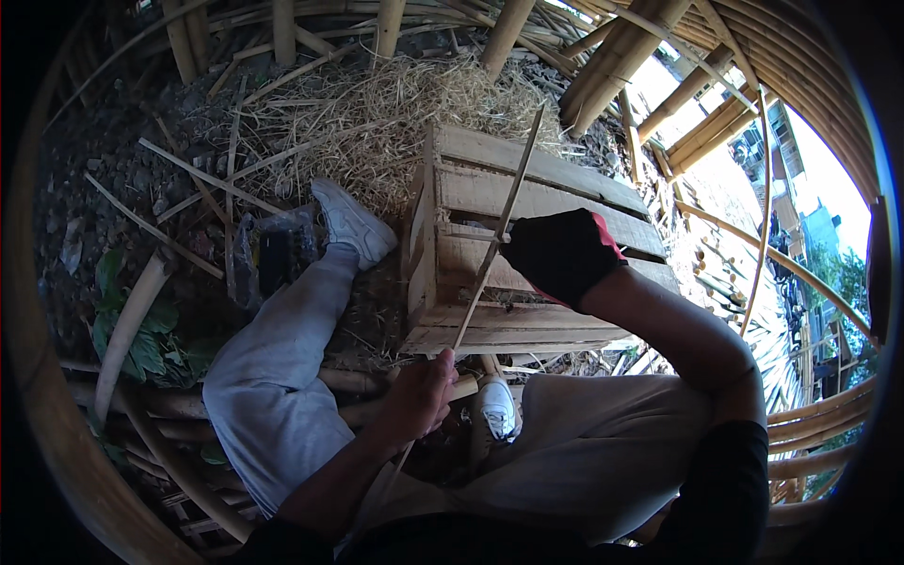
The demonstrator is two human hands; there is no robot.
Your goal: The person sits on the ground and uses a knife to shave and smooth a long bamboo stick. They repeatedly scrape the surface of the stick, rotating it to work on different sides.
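Observation:
A long, thin bamboo strip [520,179] runs slantwise over a wooden slatted crate [574,209] in front of me. My left hand [422,395], bare, is closed on its lower part, thumb pointing up along it. My right hand [562,254] wears a black glove with red and is closed in a fist beside the strip, over the crate's top. A short, pale, narrow piece [494,236] sticks out of that fist and crosses the strip. What exactly the fist grips is hidden by the glove.
Dry straw [377,122] lies behind the crate. Loose bamboo slivers [202,177] and a clear plastic bag [278,252] with a dark thing inside are on the ground at left. Bamboo poles [621,61] stand around. My white shoes [356,224] flank the crate's near left side.

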